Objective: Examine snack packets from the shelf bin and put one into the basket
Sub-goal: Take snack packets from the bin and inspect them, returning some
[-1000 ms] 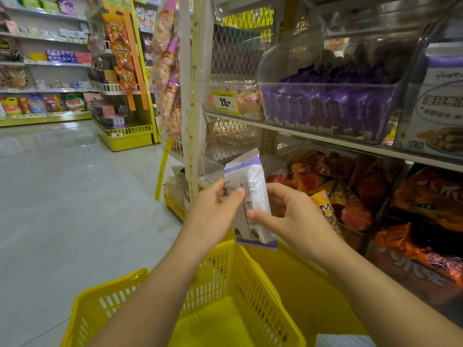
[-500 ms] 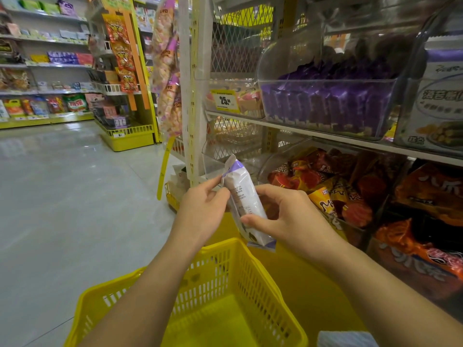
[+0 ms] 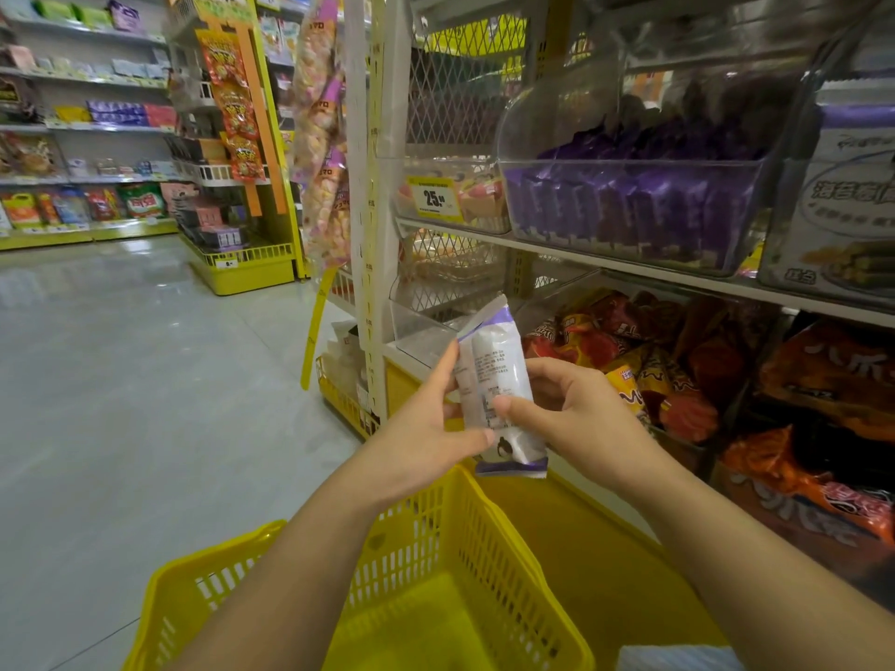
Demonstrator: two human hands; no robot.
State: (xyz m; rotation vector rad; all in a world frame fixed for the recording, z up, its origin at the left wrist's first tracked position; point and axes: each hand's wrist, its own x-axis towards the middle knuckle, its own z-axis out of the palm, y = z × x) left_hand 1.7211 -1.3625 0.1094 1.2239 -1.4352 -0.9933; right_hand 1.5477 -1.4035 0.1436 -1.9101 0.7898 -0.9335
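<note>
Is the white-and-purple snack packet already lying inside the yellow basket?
No: the left hand and the right hand hold the snack packet up in front of the shelf, outside the yellow basket.

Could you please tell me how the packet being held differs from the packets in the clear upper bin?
The held packet shows a white printed face with purple ends; the bin packets look purple all over. The held packet is single, pinched between the left hand and right hand; the bin packets stand packed together in rows inside the bin. Both share the purple colour and a slim, elongated shape.
</note>
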